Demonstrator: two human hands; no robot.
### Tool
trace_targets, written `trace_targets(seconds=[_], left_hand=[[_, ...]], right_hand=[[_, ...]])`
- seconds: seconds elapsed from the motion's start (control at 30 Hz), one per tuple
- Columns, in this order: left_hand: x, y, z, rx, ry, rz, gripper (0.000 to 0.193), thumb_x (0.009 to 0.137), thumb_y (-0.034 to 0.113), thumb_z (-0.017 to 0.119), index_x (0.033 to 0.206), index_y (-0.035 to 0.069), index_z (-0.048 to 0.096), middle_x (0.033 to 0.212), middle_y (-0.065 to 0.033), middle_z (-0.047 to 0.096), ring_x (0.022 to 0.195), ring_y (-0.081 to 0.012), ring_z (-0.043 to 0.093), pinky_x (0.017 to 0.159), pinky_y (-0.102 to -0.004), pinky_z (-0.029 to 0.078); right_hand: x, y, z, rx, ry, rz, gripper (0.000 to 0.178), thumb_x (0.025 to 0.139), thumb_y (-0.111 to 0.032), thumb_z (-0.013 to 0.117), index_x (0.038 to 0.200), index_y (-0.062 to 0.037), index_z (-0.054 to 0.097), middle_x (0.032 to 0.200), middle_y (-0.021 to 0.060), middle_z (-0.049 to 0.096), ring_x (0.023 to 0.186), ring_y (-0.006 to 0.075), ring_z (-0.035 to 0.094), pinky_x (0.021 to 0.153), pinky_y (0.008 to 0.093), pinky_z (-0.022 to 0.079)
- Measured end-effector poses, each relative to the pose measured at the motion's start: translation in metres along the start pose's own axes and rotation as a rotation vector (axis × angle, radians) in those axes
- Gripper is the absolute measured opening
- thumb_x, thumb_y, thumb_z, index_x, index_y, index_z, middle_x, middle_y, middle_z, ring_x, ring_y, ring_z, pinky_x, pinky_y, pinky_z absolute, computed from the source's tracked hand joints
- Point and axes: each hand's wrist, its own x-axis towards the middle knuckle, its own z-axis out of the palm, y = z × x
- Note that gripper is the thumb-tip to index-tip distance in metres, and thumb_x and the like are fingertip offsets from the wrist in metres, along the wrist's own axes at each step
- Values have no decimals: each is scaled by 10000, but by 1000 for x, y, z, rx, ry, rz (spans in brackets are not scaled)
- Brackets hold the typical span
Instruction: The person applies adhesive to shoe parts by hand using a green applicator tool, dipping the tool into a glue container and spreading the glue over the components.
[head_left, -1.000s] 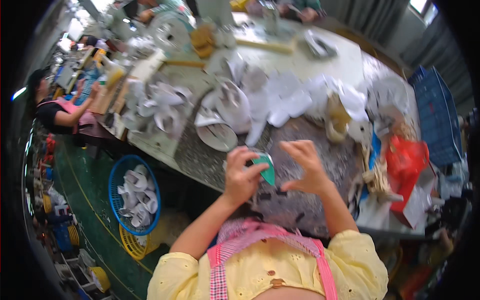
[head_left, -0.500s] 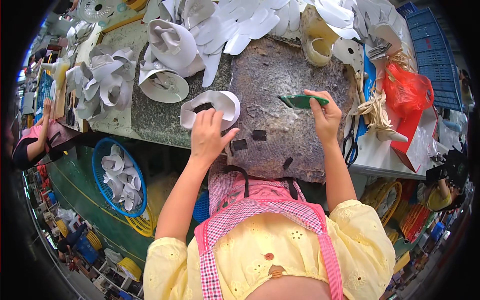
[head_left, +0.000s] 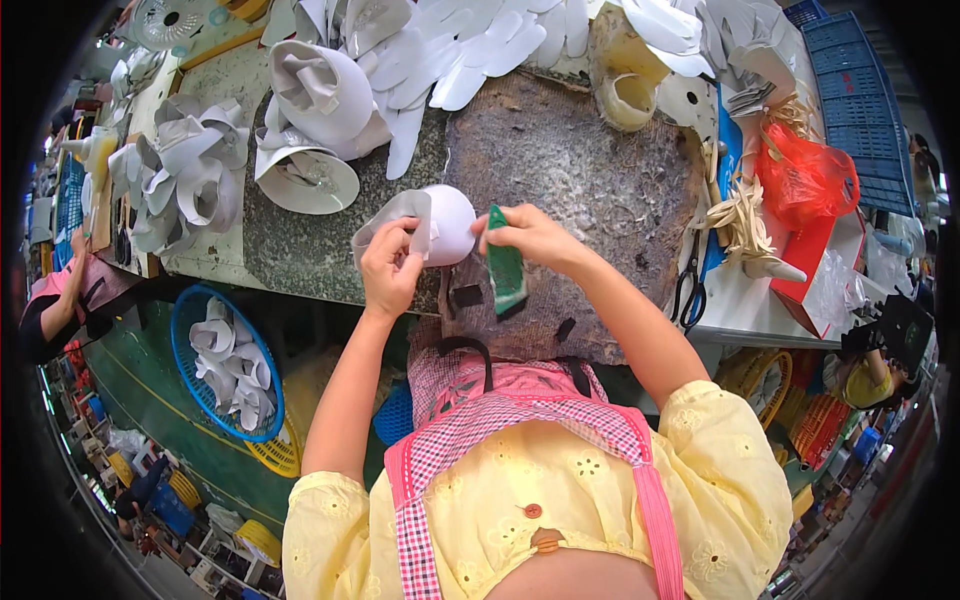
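My left hand (head_left: 390, 268) pinches the edge of a white, rounded shoe upper (head_left: 452, 225), tipped so that its smooth closed end points right. In my right hand (head_left: 528, 238), close to that end, is a flat green hand tool (head_left: 506, 268) with a dark lower tip; its exact kind is unclear. The tool slants down over a worn brown mat (head_left: 600, 170). Whether my right fingers touch the upper is hard to tell. Small black patches (head_left: 467, 296) lie on the mat below the upper.
White flat sole-shaped pieces (head_left: 470, 60) and more uppers (head_left: 320, 95) lie at the back and left. A yellowed glue pot (head_left: 632, 100) stands at the mat's far edge. Scissors (head_left: 690, 290) and a red bag (head_left: 805, 180) are to the right. A blue basket (head_left: 180, 370) holds uppers.
My left hand has lifted and tilted the upper, gripping its edge. My right hand has carried the green tool left beside it, turning the tool from level to pointing down.
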Motion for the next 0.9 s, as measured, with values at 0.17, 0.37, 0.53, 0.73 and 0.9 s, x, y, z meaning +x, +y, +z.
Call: trace_targets(seconds=[0.17,0.37,0.53,0.73,0.9], left_hand=[[-2,-10,-15,-233,34,-33,158,607,-9,469,735,-33,559,825,-85,574,549,-82,447,482,-210,351],[7,1,-26,-51,-70,11,160,598,-5,486,724,-43,578,870,-146,611,577,-127,551,479,-230,405],[12,17,-25,83,-170,106,105,605,50,573,604,-31,507,936,-163,593,596,-198,568,508,-265,433],[14,38,-23,10,-186,-51,448,587,291,703,812,12,435,806,-114,527,728,-246,523,683,-325,418],[28,80,-19,276,-200,-42,542,527,346,737,828,27,418,759,-85,443,727,-241,488,660,-340,406]], right_hand=[[29,1,4,0,20,87,155,736,-129,499,800,-1,555,747,34,571,714,101,508,696,229,393],[29,-11,0,93,-65,144,143,725,-125,520,720,8,571,713,46,582,661,109,525,655,226,407],[17,-20,3,356,-118,129,142,729,-111,528,732,12,598,712,68,605,677,128,568,667,238,437],[10,-1,13,343,-122,94,150,735,-102,544,757,33,603,712,84,612,669,130,580,657,243,453],[3,-5,15,686,-247,60,164,739,-73,561,846,51,576,728,98,611,699,153,591,676,260,468]])
